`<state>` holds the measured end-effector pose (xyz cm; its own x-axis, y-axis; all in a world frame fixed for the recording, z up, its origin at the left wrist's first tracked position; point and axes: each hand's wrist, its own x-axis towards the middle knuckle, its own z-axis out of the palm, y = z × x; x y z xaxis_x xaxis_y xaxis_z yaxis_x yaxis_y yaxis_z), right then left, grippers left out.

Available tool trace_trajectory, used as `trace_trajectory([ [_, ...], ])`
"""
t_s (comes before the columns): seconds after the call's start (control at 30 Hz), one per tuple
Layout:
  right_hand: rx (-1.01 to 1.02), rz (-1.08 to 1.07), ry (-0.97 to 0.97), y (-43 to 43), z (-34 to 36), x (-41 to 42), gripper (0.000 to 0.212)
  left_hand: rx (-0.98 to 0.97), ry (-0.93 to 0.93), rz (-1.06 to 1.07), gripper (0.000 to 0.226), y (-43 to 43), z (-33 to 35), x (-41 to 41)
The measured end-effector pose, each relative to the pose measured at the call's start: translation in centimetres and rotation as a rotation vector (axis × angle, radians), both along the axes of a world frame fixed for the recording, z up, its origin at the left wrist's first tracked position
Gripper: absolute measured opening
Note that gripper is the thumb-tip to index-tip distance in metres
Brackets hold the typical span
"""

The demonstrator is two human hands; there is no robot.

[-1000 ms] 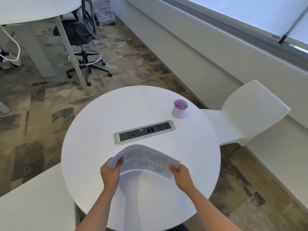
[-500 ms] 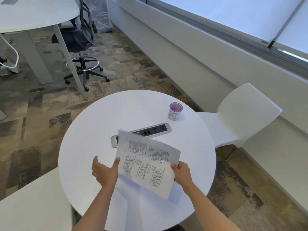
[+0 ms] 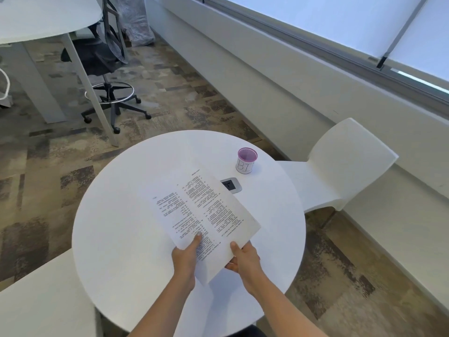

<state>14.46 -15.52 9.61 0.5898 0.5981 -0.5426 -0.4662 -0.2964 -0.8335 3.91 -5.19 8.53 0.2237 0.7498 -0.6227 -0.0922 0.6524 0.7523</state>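
Now both hands, left hand [image 3: 185, 256] and right hand [image 3: 243, 260], pinch the printed sheet [image 3: 206, 215] at its near edge, probably to read it above the bench [image 3: 116, 227].

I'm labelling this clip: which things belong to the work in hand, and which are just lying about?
In hand: printed sheet, pinched by left hand and right hand over the round table.
Lying about: purple cup, power socket panel, white chair, office chair.
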Motion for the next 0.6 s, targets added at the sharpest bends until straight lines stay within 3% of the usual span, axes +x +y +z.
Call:
trace_trajectory([
  [0.2, -0.029, 0.161, -0.194, 0.0, -1.4, 1.6, 0.022, 0.221, 0.1, -0.011, 0.024, 1.5, 1.0, 0.3],
  [0.43, -0.261, 0.364, -0.76, -1.9, -5.2, 6.5, 0.03, 0.322, 0.127, 0.006, 0.019, 3.6, 1.9, -0.2],
  [0.5, -0.381, 0.612, -0.991, -2.7, -6.9, 8.7, 0.05, 0.348, 0.133, -0.003, 0.018, 4.1, 2.1, -0.5],
  [0.6, -0.533, 1.177, -1.37, -3.5, -8.4, 10.8, 0.072, 0.37, 0.136, -0.032, 0.016, 4.7, 2.5, -1.1],
])
